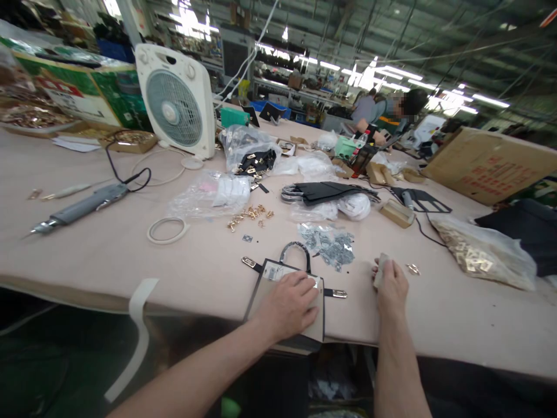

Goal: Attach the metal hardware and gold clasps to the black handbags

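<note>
Left fingers [308, 285] on bag [264, 294], handle [306, 251] (dark) pointing away

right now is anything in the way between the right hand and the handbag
Nothing visible stands between the right hand and the handbag except its own strap, which sticks out sideways toward that hand. The left hand lies on the handbag; the grey pieces lie farther back.

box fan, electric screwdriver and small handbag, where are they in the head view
Box fan [174, 109]: head view, front grille.
Electric screwdriver [87, 205]: head view, grey body.
Small handbag [263, 294]: head view, pale panel.
</note>
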{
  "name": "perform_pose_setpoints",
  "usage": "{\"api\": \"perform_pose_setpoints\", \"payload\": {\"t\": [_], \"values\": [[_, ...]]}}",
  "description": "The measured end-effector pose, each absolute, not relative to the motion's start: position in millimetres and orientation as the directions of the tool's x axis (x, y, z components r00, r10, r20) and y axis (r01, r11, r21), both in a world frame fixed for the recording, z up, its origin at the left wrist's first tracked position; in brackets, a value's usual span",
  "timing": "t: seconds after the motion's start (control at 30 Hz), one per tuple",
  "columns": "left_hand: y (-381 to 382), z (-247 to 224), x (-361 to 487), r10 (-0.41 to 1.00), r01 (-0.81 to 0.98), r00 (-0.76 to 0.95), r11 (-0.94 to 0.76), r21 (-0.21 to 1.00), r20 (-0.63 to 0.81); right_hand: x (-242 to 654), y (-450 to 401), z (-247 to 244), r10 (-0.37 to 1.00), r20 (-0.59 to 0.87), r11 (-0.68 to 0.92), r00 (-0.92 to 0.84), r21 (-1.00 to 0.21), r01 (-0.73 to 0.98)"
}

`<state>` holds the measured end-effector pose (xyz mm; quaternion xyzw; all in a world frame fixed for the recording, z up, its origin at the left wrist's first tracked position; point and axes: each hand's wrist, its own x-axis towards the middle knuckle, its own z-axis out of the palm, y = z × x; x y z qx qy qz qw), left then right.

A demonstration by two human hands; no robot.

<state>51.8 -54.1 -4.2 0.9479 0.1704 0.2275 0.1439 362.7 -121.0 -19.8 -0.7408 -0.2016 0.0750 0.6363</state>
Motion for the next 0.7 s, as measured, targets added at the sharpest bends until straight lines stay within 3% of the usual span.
{"api": "perform_pose_setpoints", "payload": {"t": [0.07,0.17,0.33,0.7], "values": [[-54,-4,53,0.388,0.260,0.838,-0.903,0.342,0.385,340,-117,-4,0.520,-0.004,0.209,0.854,-0.969,-0.132],[-54,-4,54,0.397,0.274,0.836,-0.901,0.338,0.380,294,-105,17,0.747,-0.049,0.317,0.663,-0.850,-0.421],[-55,-3,53,0.400,0.283,0.840,-0.899,0.333,0.367,239,-79,26,0.786,0.042,0.377,0.617,-0.823,-0.425],[-52,-6,53,0.407,0.281,0.833,-0.894,0.348,0.374,224,-53,11,0.726,-0.080,0.293,0.682,-0.862,-0.414]]}}
